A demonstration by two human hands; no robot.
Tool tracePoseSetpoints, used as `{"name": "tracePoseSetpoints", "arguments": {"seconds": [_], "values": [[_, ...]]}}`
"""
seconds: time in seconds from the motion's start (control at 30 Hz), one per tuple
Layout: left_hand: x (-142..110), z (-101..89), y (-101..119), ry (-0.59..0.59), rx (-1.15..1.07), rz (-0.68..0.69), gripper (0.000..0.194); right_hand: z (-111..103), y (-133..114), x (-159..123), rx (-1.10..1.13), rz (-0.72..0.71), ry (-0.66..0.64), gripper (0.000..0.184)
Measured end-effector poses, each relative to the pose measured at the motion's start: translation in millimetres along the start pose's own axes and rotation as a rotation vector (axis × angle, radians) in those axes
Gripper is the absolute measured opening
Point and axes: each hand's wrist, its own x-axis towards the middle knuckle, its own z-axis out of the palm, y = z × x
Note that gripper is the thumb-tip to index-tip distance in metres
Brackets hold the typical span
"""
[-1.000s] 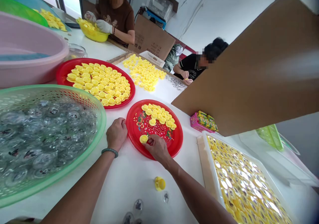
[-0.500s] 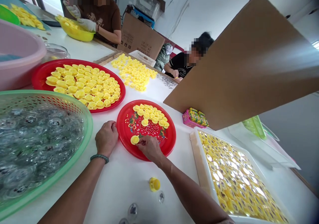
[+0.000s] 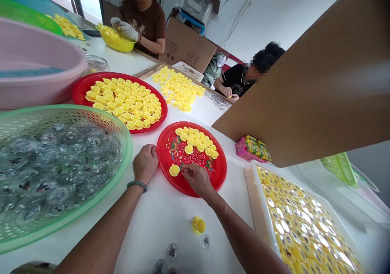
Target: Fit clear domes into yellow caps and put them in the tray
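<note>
Against the left rim of the small red tray (image 3: 195, 186) rests my left hand (image 3: 145, 164), its fingers curled; anything inside them is hidden. Over the tray's front part, my right hand (image 3: 197, 180) has its thumb and fingers pinched together. Just left of those fingertips lies a single yellow hat-shaped plastic piece (image 3: 174, 170), with a narrow gap between. Whatever is in the pinch is too small to name. More yellow pieces (image 3: 199, 140) lie at the tray's back, and tiny yellow bits (image 3: 168, 146) at its left. Nearer me stands a yellow capped piece (image 3: 198, 225) beside clear plastic domes (image 3: 172, 250).
At left are a green basket (image 3: 128, 152) of clear domes and a pink tub (image 3: 42, 87). Behind stands a larger red tray (image 3: 166, 111) of yellow pieces. A white crate (image 3: 254, 201) and a cardboard sheet (image 3: 304, 87) occupy the right. Two people work across the table.
The view has shifted, moving everything rightward. My right fingertips have come slightly away from the single yellow piece. Across the table, a co-worker's raised gloved hand has lowered to the yellow bowl.
</note>
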Motion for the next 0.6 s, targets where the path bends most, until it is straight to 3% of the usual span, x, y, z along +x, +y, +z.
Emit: {"name": "tracePoseSetpoints", "arguments": {"seconds": [0.1,0.27,0.43,0.6], "values": [[0,-0.2,0,0.000,0.010,-0.002,0.021,0,-5,-2,0.010,-0.082,-0.026,0.043],[-1,-1.3,0,-0.015,0.023,-0.001,0.023,3,-20,4,-0.028,-0.220,-0.033,0.050],[-1,-3.5,2,-0.028,0.015,-0.010,0.024,9,-22,11,-0.026,-0.283,-0.076,0.033],[-1,-4.7,4,-0.048,0.009,-0.012,0.024,0,-18,8,0.117,-0.138,0.053,0.024]]}}
